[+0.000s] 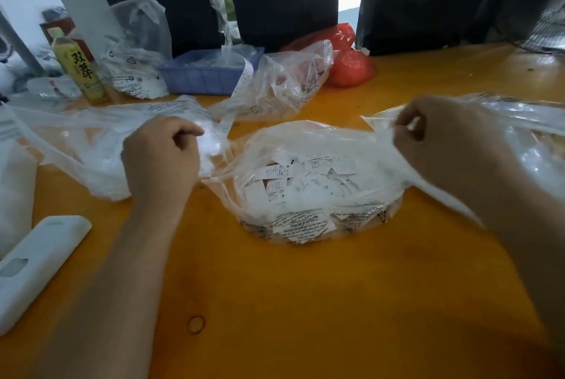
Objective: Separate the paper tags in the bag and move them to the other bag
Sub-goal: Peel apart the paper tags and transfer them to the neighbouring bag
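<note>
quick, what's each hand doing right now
Left hand: grip closed on the clear bag rim.
Right hand: grip pinching the bag's other rim.

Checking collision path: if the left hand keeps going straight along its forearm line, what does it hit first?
Likely the crumpled clear plastic bag that the left hand already grips; beyond it, possibly the blue plastic basket, though depth is unclear.

Between my hands sits a clear printed bag, mouth open, holding a loose heap of white paper tags.
</note>
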`<move>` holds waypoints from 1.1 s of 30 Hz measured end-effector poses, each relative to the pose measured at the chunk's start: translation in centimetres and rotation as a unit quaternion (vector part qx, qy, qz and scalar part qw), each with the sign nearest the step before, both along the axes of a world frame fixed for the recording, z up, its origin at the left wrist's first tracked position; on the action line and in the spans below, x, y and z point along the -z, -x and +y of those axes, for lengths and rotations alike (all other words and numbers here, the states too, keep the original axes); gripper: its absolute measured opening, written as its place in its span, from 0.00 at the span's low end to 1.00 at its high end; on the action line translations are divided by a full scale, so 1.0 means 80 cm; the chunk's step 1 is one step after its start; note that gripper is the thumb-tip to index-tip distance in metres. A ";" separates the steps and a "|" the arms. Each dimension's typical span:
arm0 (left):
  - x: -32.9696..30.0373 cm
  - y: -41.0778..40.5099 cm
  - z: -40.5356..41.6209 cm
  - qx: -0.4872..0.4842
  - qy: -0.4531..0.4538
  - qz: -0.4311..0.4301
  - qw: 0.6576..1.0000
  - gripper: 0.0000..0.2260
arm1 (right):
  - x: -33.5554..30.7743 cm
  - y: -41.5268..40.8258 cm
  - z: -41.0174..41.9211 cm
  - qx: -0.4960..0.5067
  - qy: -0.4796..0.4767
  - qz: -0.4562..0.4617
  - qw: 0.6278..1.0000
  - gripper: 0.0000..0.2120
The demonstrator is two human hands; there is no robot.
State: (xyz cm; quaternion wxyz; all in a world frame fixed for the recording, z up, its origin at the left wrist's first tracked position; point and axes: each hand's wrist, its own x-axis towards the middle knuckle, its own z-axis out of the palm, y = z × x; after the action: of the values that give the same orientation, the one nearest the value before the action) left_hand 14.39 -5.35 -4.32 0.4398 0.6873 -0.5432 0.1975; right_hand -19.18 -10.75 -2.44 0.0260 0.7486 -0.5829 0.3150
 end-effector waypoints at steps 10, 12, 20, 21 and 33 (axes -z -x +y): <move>0.018 -0.058 -0.006 -0.283 -0.343 -0.030 0.895 0.15 | 0.036 0.101 -0.084 0.172 -0.186 0.252 0.934 0.10; 0.020 -0.057 -0.008 -0.280 -0.375 -0.028 0.883 0.18 | 0.039 0.098 -0.083 0.147 -0.242 0.253 0.925 0.10; 0.017 -0.052 -0.007 -0.298 -0.366 -0.025 0.881 0.23 | 0.030 0.088 -0.082 0.186 -0.217 0.211 0.935 0.12; 0.016 -0.049 -0.007 -0.293 -0.357 -0.028 0.886 0.24 | 0.030 0.090 -0.083 0.176 -0.222 0.196 0.939 0.13; 0.015 0.031 -0.010 0.007 -0.071 -0.035 0.997 0.21 | 0.018 0.066 -0.056 0.148 -0.200 0.251 0.935 0.07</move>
State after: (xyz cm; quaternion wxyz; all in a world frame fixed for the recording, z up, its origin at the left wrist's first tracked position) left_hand 11.91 -6.13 -5.50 0.3722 0.7051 -0.5762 0.1797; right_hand -24.48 -15.26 -3.87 0.0679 0.6982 -0.7125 -0.0137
